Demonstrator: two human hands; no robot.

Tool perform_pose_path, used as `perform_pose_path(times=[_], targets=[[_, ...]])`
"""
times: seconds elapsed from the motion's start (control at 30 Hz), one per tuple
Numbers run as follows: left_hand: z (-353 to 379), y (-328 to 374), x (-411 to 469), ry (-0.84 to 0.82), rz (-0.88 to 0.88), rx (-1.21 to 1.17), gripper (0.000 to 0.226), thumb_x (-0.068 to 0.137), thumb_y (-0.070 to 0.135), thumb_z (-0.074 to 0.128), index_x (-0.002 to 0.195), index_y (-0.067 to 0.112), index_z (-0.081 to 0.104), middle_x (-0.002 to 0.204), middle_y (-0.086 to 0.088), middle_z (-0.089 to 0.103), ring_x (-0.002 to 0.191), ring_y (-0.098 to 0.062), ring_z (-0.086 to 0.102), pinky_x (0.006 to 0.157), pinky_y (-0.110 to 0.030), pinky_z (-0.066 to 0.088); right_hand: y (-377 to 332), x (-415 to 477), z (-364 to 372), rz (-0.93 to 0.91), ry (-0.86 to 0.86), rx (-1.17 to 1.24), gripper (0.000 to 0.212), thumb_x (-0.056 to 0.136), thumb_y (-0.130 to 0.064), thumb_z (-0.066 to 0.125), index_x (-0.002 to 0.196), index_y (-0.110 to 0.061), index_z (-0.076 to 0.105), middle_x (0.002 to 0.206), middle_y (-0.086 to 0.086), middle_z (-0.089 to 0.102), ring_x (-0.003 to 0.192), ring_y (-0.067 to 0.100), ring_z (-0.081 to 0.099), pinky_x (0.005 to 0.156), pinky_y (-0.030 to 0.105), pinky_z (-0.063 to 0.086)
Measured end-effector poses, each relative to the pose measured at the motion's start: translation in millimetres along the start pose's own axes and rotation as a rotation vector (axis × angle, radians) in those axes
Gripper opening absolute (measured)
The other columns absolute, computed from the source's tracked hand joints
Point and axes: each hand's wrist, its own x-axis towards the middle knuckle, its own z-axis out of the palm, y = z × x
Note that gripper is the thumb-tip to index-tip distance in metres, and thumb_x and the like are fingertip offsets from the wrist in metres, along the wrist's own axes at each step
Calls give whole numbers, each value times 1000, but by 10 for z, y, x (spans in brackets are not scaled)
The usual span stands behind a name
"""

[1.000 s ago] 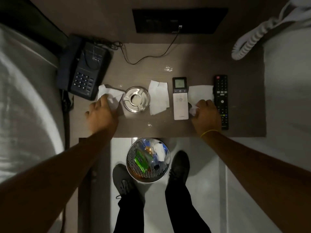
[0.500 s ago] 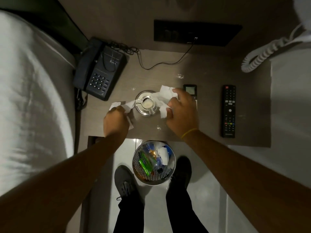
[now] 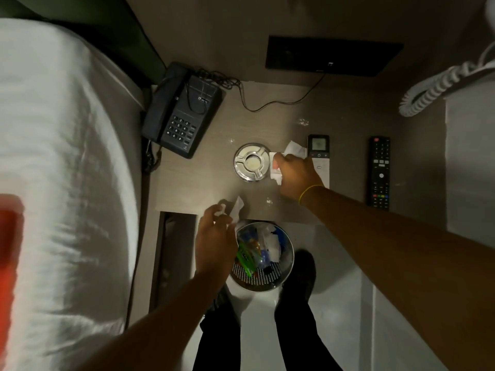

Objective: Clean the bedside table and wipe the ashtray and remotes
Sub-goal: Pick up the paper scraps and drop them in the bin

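Right hand (image 3: 296, 176) is down on the bedside table (image 3: 192, 183), fingers curled around a bunch of white tissues (image 3: 293, 149), with crumpled bits poking out above the knuckles and on the side toward the ashtray (image 3: 251, 162). That hand sits just beside the ashtray, and I can't tell for sure whether the tissue is actually touching its rim. It also covers the lower part of the white remote (image 3: 318, 153), so only the little screen end and a strip of its body show. Left hand (image 3: 214, 234) is off the near edge of the table, hanging over the rim of the metal bin (image 3: 263, 274) on the floor, loosely closed on another scrap of tissue (image 3: 237, 208) that sticks up past the fingers. Bin already has some trash in it, something green plus white paper. Black TV remote (image 3: 379, 172) lies flat, well apart from everything else on the right side of the table. Dark phone (image 3: 182, 111) sits at the far left corner next to the bed (image 3: 61, 156), its cord running back along the wall. Couple of small white specks are on the tabletop near the front edge and further back.
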Motion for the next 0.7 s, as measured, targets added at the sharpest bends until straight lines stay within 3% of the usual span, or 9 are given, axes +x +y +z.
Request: perform_pose_path(times=[0.13,0.27,0.4,0.47,0.57,0.7], targets=[[11,24,-114,-15,49,6,21,106,24,61,122,13,69,128,1,69,110,-8,62,95,-15,50,-37,-50,19,8,32,80,55,79,-7,67,129,-14,46,111,19,67,94,40,67,86,49,55],[-1,133,-179,-45,-2,-26,27,105,25,61,127,13,70,128,-3,71,107,-5,57,100,-26,54,-43,-297,-18,25,137,338,46,88,-1,58,131,-12,49,109,20,64,93,35,64,72,36,52],[-40,200,-216,-103,17,-21,31,102,28,65,128,12,70,127,-6,72,112,-19,68,102,-38,60,-158,-719,-25,66,258,546,44,90,-4,56,131,-18,46,103,9,60,84,20,59,69,31,52],[-40,184,-246,-112,40,-16,33,101,31,66,127,11,70,125,-6,73,113,-22,70,101,-40,60,-223,-956,44,70,281,652,29,94,-7,57,120,-19,48,96,3,59,77,11,59,66,26,52],[-29,129,-310,-146,20,-3,35,102,35,63,127,12,69,123,-6,72,111,-20,68,100,-42,62,-335,-1282,229,77,265,749,17,99,-12,60,111,-18,50,88,-4,58,75,2,59,68,14,49],[64,58,-405,-216,11,34,55,94,55,42,126,15,63,113,-2,69,102,-17,68,90,-35,64,-577,-1576,613,124,149,792,17,100,-21,61,113,-21,51,92,-8,58,80,0,60,69,12,49]])
